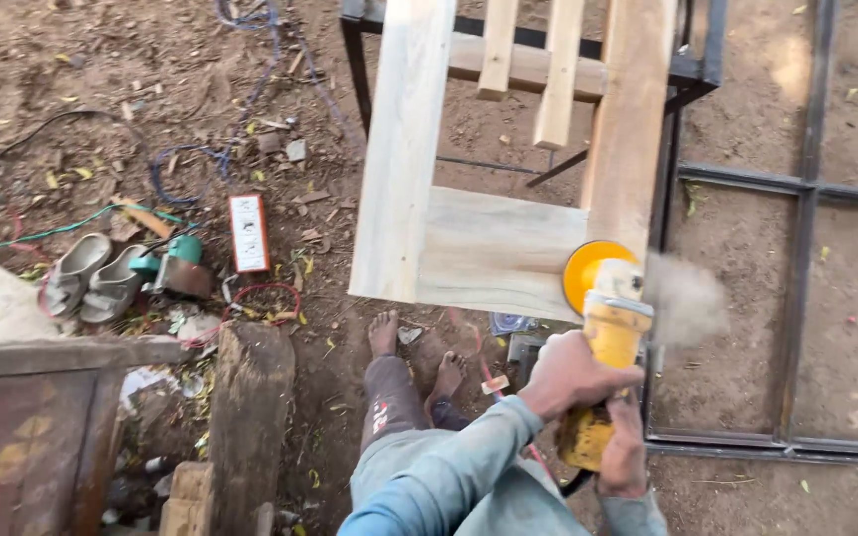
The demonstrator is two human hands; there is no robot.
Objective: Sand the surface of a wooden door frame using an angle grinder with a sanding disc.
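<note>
Head view shows my left hand (570,375) and right hand (624,455) both gripping a yellow sander (608,342), its disc pressed to the wooden frame's (494,248) lower right corner, dust (685,301) flying. I see no containers. Grey sandals (91,278), a teal tool (176,268) and cables (191,159) litter the dirt ground; a metal stand (692,74) carries the frame.
</note>
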